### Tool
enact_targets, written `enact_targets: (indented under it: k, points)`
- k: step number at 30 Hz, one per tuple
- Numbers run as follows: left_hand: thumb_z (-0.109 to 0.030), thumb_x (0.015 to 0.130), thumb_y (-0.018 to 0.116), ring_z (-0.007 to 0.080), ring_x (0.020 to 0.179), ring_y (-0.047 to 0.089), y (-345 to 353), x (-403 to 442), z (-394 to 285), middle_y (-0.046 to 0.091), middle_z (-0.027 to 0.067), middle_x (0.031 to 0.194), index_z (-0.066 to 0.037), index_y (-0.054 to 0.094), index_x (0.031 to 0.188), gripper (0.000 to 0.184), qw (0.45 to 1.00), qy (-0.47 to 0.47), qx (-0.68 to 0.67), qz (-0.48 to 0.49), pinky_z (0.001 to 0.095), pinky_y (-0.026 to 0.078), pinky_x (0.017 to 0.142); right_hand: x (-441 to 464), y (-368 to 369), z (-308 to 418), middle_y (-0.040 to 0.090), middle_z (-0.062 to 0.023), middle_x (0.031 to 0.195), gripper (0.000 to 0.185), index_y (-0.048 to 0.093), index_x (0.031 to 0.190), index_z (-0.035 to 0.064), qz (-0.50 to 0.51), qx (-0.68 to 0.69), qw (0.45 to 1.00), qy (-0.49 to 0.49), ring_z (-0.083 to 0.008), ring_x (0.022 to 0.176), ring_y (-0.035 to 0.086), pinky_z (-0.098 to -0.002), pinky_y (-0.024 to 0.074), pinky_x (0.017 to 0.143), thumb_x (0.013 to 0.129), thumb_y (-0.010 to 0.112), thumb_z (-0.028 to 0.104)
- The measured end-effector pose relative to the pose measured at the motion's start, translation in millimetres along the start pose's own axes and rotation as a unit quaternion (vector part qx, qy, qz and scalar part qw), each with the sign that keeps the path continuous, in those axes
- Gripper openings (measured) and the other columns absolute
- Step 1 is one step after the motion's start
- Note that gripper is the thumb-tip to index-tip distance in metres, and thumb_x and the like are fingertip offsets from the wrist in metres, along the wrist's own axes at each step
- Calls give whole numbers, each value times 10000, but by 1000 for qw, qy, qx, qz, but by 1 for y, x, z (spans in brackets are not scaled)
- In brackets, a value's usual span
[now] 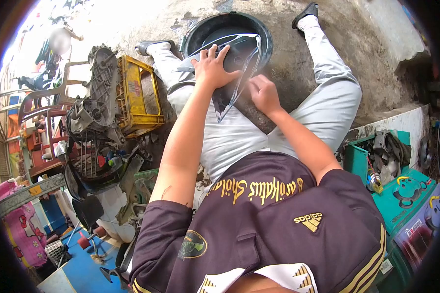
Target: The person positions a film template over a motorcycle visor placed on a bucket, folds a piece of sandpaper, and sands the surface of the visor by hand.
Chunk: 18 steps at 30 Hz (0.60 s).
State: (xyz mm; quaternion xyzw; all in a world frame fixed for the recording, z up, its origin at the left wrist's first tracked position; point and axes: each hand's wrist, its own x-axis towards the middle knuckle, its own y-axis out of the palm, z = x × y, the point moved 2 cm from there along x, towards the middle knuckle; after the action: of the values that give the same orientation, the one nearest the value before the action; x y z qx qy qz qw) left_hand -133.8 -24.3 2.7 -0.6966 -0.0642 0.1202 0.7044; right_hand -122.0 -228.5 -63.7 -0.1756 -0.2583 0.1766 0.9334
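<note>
My left hand lies with fingers spread on a dark, pointed panel with a clear, glossy rim; what kind of part it is I cannot make out. The panel slants from my lap across the near side of a round black basin on the ground between my legs. My right hand is curled closed beside the panel's right edge. Its fingertips are slightly blurred, and anything inside them is hidden.
To the left stand a yellow crate, a grey engine casing and a brown chair. On the right are a green toolbox with metal parts and a green case. A pink cloth hangs at lower left.
</note>
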Motion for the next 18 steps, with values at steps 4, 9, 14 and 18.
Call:
enact_targets:
  k: [4, 9, 14, 18]
  points:
    - [-793, 738, 730, 332, 1524, 389, 1, 0, 0, 408, 91, 1690, -358, 436, 1635, 1039, 1000, 1, 5, -4, 673, 335, 1141, 5, -3, -5, 696, -196, 912, 85, 727, 943, 13, -7, -1, 1000, 13, -421, 840, 688, -487, 546, 731, 954, 716, 97]
    - [-795, 740, 730, 336, 1521, 395, -1, -1, 0, 411, 94, 1688, -357, 436, 1634, 1038, 1000, 1, 2, 2, 675, 336, 1141, 10, -4, -8, 695, -191, 911, 89, 722, 931, 13, -2, -13, 1000, -20, -418, 834, 688, -489, 544, 725, 951, 723, 100]
    - [-804, 734, 732, 337, 1530, 387, -1, 1, -1, 411, 103, 1690, -357, 436, 1634, 1048, 1000, 6, 0, 4, 677, 336, 1142, -9, 2, 1, 699, -191, 942, 78, 719, 950, 29, 75, 20, 997, -31, -418, 838, 688, -490, 545, 720, 957, 727, 106]
    - [-805, 735, 731, 338, 1534, 382, -1, 0, 0, 404, 104, 1695, -358, 431, 1637, 1049, 1000, 0, 4, 1, 682, 330, 1149, 2, 0, -9, 684, -196, 930, 82, 706, 950, 23, -27, -1, 1000, 0, -431, 853, 680, -492, 546, 730, 956, 727, 102]
